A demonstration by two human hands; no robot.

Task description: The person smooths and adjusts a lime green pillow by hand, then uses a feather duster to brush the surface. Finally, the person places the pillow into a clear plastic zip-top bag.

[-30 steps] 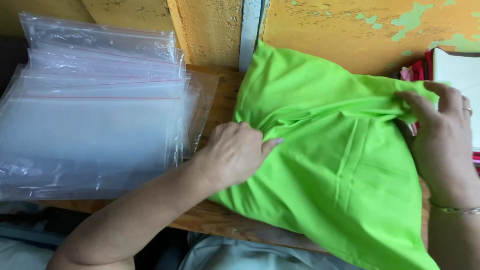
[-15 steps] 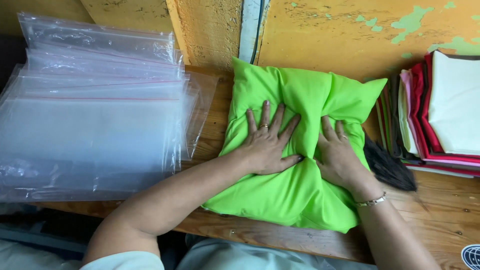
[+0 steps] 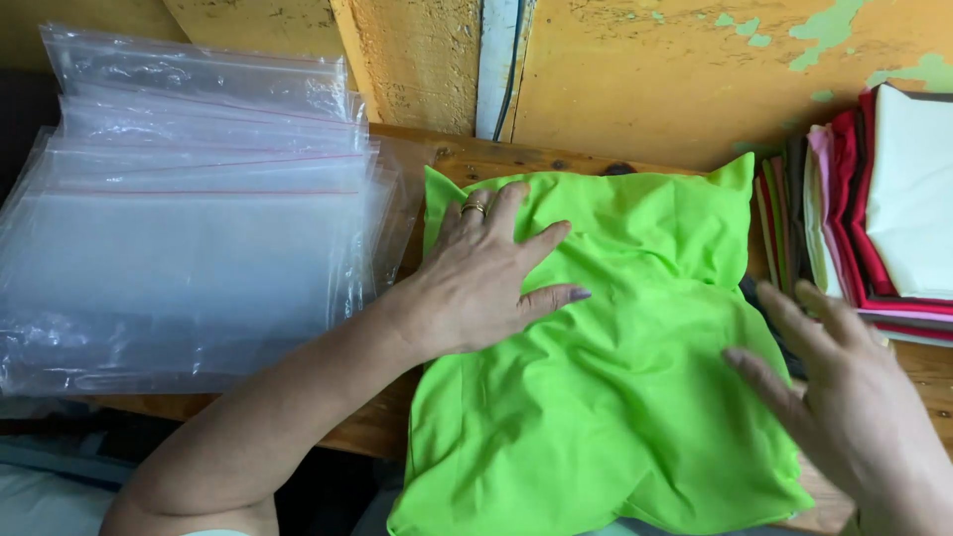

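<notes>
Folded bright green garment lying on a wooden counter, its near edge hanging over the counter's front. The left hand rests flat on the upper left part of the garment, fingers spread and palm down, gripping nothing; a ring shows on one finger. The right hand lies open at the garment's right edge, fingers extended and apart, the fingertips on or just above the cloth; contact cannot be told for certain. To the left of the garment, a stack of clear plastic zip bags with thin red seal lines covers the counter, its right edge just beside the garment. At the far right, a pile of folded fabrics in white, red, pink and dark tones stands near the garment's upper right corner. Behind everything, a yellow wall with chipped paint
</notes>
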